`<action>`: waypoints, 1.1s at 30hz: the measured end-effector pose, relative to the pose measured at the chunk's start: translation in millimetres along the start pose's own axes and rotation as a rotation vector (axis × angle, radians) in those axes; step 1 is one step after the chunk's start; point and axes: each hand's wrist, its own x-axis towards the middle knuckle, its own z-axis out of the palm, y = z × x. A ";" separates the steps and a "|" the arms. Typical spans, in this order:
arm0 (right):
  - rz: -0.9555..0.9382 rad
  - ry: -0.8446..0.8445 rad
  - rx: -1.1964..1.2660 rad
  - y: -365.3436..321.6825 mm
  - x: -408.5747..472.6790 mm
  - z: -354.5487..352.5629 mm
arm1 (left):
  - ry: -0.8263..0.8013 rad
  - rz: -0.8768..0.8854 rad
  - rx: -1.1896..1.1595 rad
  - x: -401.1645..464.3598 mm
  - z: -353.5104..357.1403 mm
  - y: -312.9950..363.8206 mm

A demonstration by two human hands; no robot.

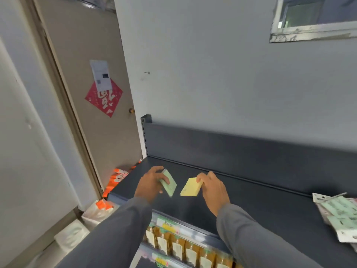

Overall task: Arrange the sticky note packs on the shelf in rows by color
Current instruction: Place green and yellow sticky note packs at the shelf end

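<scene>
My left hand (149, 183) grips a pale green sticky note pack (169, 183), tilted, just above the left part of the dark shelf top (251, 206). To its right, my right hand (213, 187) holds a yellow sticky note pack (191, 187) by its right edge, low over the shelf; whether the pack touches the surface I cannot tell. A loose pile of green sticky note packs (340, 215) in clear hang-wrappers lies at the shelf's right end, partly cut off by the frame.
A dark back panel (241, 147) rises behind the shelf. Below its front edge hang rows of brown packaged goods (179, 246). Orange and white packages (116, 180) lie on the floor to the left, by a door (87, 113) and white bags (92, 213).
</scene>
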 end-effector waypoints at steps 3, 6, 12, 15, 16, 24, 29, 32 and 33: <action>0.046 -0.014 0.087 -16.7 31.3 35.2 | -0.038 0.015 0.086 20.4 -9.7 -35.2; 0.060 -0.087 0.179 -25.5 55.4 64.1 | -0.130 0.047 0.195 39.1 -15.6 -75.8; 0.188 -0.190 0.224 -30.9 81.5 119.1 | -0.237 0.216 0.288 88.0 -24.3 -132.4; 0.283 -0.222 0.192 -35.3 87.5 132.4 | -0.379 0.246 0.319 125.7 -31.7 -164.2; 0.351 -0.208 0.199 -41.4 87.9 137.6 | -0.404 0.240 0.301 135.3 -33.7 -174.1; 0.461 -0.257 -0.247 -102.4 94.4 187.9 | -0.498 0.534 0.380 165.5 -26.0 -223.3; 0.512 -0.238 -0.343 -124.6 112.8 207.6 | -0.612 0.573 0.140 171.1 -25.8 -230.3; 0.567 -0.201 -0.396 -131.2 114.3 214.8 | -0.713 0.590 0.033 176.4 -20.7 -236.6; 0.590 -0.181 -0.407 -132.8 113.4 216.6 | -0.749 0.616 0.057 179.5 -21.2 -237.5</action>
